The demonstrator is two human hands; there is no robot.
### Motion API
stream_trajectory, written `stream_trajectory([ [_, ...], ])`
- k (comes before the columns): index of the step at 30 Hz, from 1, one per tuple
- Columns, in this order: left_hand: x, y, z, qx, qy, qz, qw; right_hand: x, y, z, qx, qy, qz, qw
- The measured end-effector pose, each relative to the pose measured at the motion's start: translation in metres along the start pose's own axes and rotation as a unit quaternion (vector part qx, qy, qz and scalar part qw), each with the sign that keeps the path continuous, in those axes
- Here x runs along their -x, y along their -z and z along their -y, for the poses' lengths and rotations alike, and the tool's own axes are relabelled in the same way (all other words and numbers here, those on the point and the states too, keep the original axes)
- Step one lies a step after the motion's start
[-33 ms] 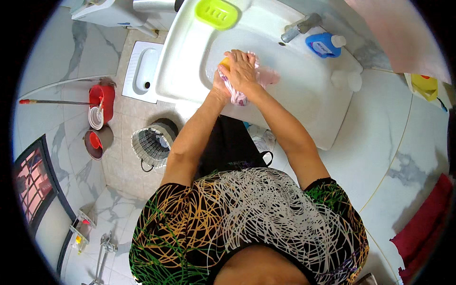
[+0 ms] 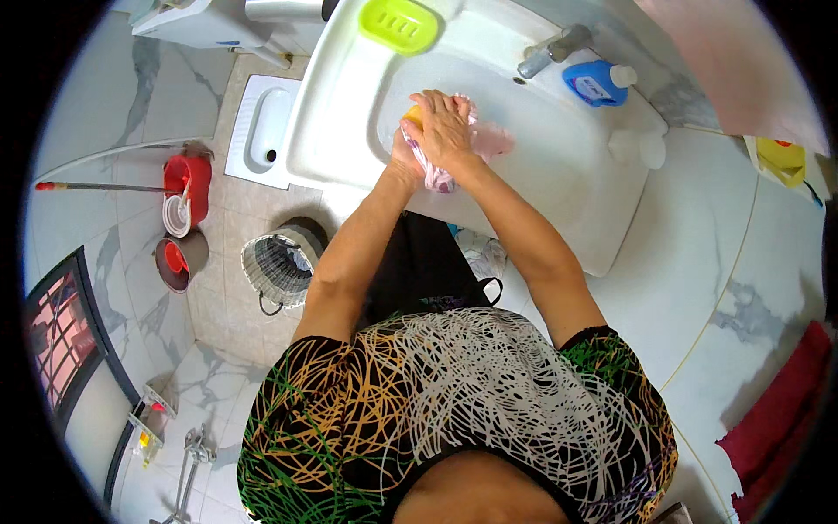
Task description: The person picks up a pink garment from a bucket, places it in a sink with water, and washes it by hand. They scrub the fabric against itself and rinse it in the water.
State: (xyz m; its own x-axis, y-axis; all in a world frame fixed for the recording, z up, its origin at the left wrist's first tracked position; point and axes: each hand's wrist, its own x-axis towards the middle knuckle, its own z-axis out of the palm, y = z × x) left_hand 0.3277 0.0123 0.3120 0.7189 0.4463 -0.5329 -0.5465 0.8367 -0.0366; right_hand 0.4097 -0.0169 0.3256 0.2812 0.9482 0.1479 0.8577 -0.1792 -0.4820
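Over the near left part of the white sink basin point(image 2: 559, 205), my two hands are pressed together around a pink-and-white patterned cloth point(image 2: 439, 181). My left hand point(image 2: 404, 157) is underneath, closed on the cloth, with its fingers mostly hidden. On top lies my right hand point(image 2: 445, 131), its fingers curving over a yellow bar of soap point(image 2: 413, 114). Only one edge of the soap shows, next to the right thumb. A wet pink part of the cloth point(image 2: 492, 140) trails to the right into shallow, cloudy water.
A lime-green soap dish point(image 2: 399, 26) sits on the sink's far left ledge. The metal faucet point(image 2: 554, 52) and a blue bottle with a white cap point(image 2: 600, 83) stand at the far right. Left on the floor are a woven basket point(image 2: 281, 262), a squat toilet point(image 2: 264, 131) and a red bucket point(image 2: 196, 188).
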Motion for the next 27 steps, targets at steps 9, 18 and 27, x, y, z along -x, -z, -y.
stream_trajectory([
  [9, -0.027, 0.008, 0.003, -0.046, 0.069, -0.065, 0.994, -0.009, 0.002, -0.033, -0.009, -0.023, -0.074, 0.997],
  [18, -0.032, 0.025, 0.032, -0.039, 0.05, -0.024, 0.998, 0.025, -0.027, -0.077, -0.125, -0.289, -0.099, 0.944],
  [27, -0.021, -0.014, 0.044, -0.182, 0.051, -0.078, 0.979, 0.024, -0.038, -0.06, -0.189, -0.284, -0.166, 0.925],
])
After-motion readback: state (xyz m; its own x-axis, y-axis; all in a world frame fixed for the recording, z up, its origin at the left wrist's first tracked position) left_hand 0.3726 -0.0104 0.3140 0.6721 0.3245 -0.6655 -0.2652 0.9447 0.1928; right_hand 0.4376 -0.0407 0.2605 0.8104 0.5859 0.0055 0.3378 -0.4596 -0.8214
